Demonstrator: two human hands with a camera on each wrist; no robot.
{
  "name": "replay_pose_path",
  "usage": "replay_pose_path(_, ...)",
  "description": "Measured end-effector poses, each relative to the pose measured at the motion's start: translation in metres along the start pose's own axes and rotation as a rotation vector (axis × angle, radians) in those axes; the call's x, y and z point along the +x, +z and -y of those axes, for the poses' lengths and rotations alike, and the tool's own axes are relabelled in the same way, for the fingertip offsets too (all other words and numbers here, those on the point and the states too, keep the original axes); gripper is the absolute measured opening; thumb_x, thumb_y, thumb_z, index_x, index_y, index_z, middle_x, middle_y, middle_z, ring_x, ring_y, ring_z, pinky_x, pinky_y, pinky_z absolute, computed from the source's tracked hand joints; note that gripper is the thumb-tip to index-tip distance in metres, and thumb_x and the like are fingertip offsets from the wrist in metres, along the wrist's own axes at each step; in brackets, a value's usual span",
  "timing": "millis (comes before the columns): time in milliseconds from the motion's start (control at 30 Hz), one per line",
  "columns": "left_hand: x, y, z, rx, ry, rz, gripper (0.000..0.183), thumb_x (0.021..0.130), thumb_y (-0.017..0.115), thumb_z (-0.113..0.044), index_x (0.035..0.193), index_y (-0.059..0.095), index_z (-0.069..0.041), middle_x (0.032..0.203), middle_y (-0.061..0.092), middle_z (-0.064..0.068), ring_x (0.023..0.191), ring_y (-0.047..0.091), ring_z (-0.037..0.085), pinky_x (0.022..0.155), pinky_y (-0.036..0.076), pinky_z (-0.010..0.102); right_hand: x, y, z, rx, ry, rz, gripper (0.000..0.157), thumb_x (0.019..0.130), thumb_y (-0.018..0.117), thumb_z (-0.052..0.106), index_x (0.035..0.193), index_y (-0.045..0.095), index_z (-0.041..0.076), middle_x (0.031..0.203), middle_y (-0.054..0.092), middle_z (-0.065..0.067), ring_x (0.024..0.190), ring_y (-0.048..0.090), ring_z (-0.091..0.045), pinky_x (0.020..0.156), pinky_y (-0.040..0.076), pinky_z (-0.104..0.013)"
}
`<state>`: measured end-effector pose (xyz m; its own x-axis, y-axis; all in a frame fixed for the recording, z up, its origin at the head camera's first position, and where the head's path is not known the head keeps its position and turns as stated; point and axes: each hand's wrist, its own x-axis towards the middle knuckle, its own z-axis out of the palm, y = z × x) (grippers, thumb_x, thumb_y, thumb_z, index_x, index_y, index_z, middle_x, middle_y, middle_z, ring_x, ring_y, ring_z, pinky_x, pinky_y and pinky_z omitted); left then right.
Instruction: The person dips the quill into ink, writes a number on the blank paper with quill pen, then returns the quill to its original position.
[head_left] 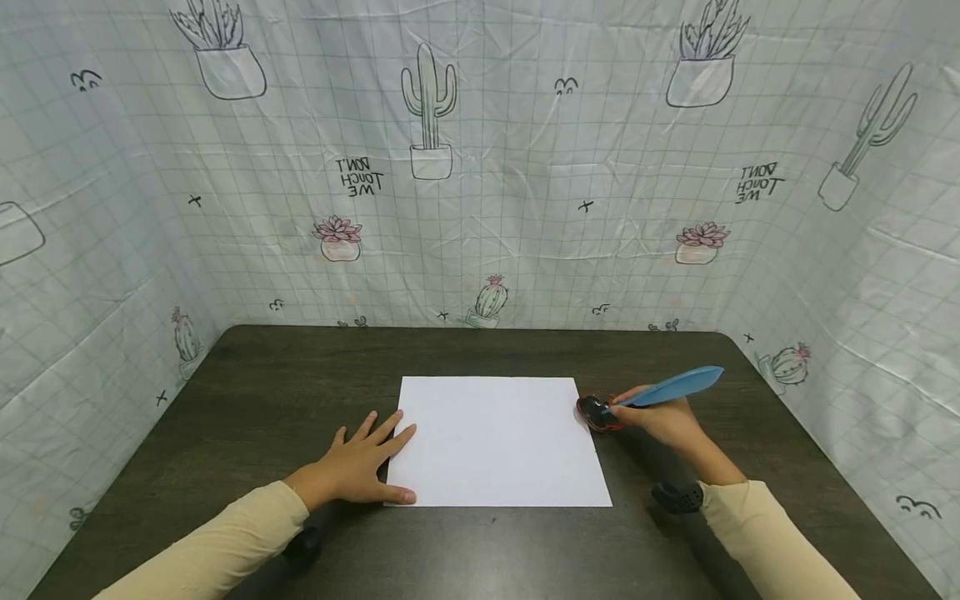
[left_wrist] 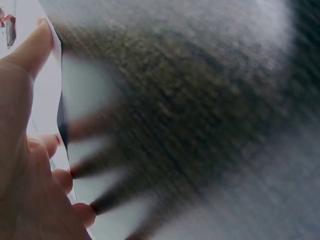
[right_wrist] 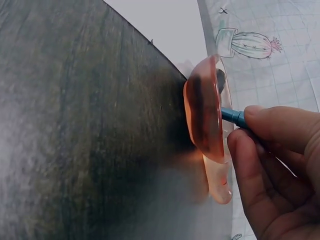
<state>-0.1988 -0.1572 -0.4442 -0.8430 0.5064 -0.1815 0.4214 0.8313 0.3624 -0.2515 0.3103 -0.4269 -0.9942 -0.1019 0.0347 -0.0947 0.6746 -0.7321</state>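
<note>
A blank white sheet of paper [head_left: 498,446] lies on the dark table. My left hand [head_left: 348,471] rests with fingers spread on its left edge, the thumb at the near corner. In my right hand [head_left: 667,421] a blue feather quill pen [head_left: 678,385] is pinched between thumb and fingers, its plume slanting up to the right. The pen's lower end reaches into a small translucent orange dish [right_wrist: 202,110] holding something dark; the rim hides the tip in the right wrist view. The dish stands at the paper's right edge. In the left wrist view the thumb [left_wrist: 37,47] lies on the paper.
The dark wood-grain table [head_left: 315,375] has rounded far corners. A white grid-patterned cloth [head_left: 510,167] with cactus drawings hangs behind it and along both sides. A black wrist device [head_left: 677,497] sits under the right wrist.
</note>
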Motion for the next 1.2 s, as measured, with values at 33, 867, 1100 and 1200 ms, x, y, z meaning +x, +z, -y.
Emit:
replay_pose_path(33,0.0002,0.0002,0.0003,-0.001,-0.002,0.002,0.099,0.076,0.063,-0.070,0.154,0.026,-0.020,0.161,0.012,0.010,0.144,0.010,0.046,0.099,0.011,0.078,0.0005,0.0005,0.0006,-0.005,0.002,0.001,0.029,0.086,0.073,0.027,0.102,0.073,0.002,0.099,0.071,-0.013,0.088,0.065,-0.021,0.070,0.051,-0.034)
replay_pose_path(867,0.0009,-0.0038,-0.0008,0.001,-0.013,0.016,0.097,0.078,0.064,-0.067,0.154,0.026,-0.019,0.161,0.012,0.011,0.144,0.008,0.046,0.100,0.010,0.077,-0.0010,0.0003,0.0082,-0.054,-0.041,0.006,0.026,0.084,0.076,0.025,0.096,0.075,0.002,0.092,0.072,-0.011,0.080,0.064,-0.018,0.066,0.050,-0.034)
replay_pose_path(1100,0.0008,-0.0032,0.0000,-0.002,-0.004,0.012,0.098,0.078,0.064,-0.067,0.154,0.026,-0.019,0.161,0.012,0.011,0.144,0.008,0.046,0.100,0.010,0.078,0.0033,0.0043,0.0091,-0.112,-0.012,-0.026,0.026,0.087,0.073,0.028,0.099,0.075,0.006,0.099,0.072,-0.012,0.092,0.065,-0.029,0.070,0.051,-0.038)
replay_pose_path(1200,0.0011,-0.0027,0.0008,0.000,-0.003,0.009,0.098,0.078,0.064,-0.068,0.154,0.026,-0.019,0.161,0.012,0.011,0.144,0.008,0.046,0.100,0.010,0.077,0.0030,0.0035,0.0093,-0.140,0.016,-0.035,0.028,0.087,0.072,0.032,0.101,0.075,0.007,0.100,0.072,-0.012,0.097,0.064,-0.034,0.073,0.051,-0.043)
